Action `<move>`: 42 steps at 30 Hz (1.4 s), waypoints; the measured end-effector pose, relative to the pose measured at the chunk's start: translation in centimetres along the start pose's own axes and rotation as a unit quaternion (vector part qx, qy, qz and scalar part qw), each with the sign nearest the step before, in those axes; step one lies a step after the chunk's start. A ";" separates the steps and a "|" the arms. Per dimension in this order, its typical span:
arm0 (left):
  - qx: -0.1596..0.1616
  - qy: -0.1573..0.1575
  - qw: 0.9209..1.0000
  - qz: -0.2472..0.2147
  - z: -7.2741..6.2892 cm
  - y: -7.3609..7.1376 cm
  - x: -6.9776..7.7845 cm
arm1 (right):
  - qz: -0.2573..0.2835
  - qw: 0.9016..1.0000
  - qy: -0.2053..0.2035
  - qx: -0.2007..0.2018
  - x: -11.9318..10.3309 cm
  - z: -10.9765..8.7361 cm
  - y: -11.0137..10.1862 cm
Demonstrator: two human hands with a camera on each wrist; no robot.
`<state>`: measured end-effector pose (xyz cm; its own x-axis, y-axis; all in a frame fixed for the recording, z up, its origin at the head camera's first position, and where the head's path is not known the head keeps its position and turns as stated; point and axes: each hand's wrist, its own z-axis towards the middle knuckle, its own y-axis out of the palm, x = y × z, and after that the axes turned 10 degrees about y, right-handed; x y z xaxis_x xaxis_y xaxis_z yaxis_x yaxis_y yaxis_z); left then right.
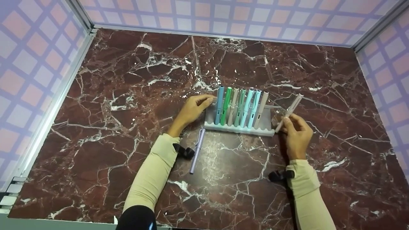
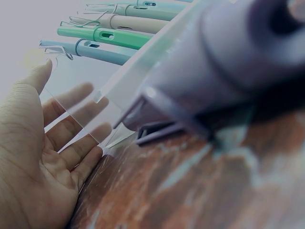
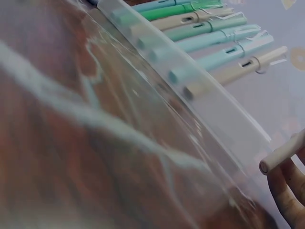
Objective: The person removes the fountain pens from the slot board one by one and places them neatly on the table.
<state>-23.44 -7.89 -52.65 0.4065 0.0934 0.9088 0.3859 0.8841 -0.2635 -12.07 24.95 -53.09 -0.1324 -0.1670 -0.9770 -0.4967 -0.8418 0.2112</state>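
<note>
A clear pen stand (image 1: 239, 129) with a notched front lip bears a row of several capped pens: blue (image 1: 219, 105), green, beige and light blue ones. At its upper left corner my left hand (image 1: 194, 108) holds the edge; in the left wrist view the fingers (image 2: 71, 124) show through the clear plate, with the thumb on the other side. To the right of the stand, my right hand (image 1: 297, 132) pinches a pale beige pen (image 1: 294, 103), tilted with its upper end to the right. Part of this pen (image 3: 281, 155) shows in the right wrist view.
A lilac pen (image 1: 197, 151) lies on the dark red marbled table (image 1: 127, 185), beside my left wrist and in front of the stand's left end. Patterned panels (image 1: 223, 19) wall in the table at the back and both sides.
</note>
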 end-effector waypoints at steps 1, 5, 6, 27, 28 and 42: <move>0.000 -0.001 1.000 0.000 0.0 0.0 0.0 | 0.002 1.000 0.000 0.003 -0.1 0.1 -0.3; -0.001 -0.005 1.000 0.006 0.0 0.0 0.0 | 0.022 1.000 -0.001 0.008 -0.3 0.4 -1.3; -0.001 -0.005 1.000 0.009 0.0 0.0 0.1 | 0.028 1.000 -0.001 0.008 -0.3 0.5 -1.4; 0.007 -0.005 1.000 0.014 -0.1 0.0 0.2 | 0.026 1.000 0.007 -0.003 -0.4 0.1 -1.6; 0.007 -0.005 1.000 0.016 -0.1 0.0 0.2 | 0.025 1.000 0.008 -0.003 -0.4 0.0 -1.6; -0.001 0.012 1.000 0.011 0.0 0.0 0.0 | 0.008 1.000 0.023 -0.016 -0.6 -1.9 -2.4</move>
<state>-23.41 -7.94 -52.62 0.4350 0.1017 0.8947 0.3779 0.8813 -0.2838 -9.18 26.09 -53.02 -0.0997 -0.2045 -0.9738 -0.4662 -0.8550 0.2273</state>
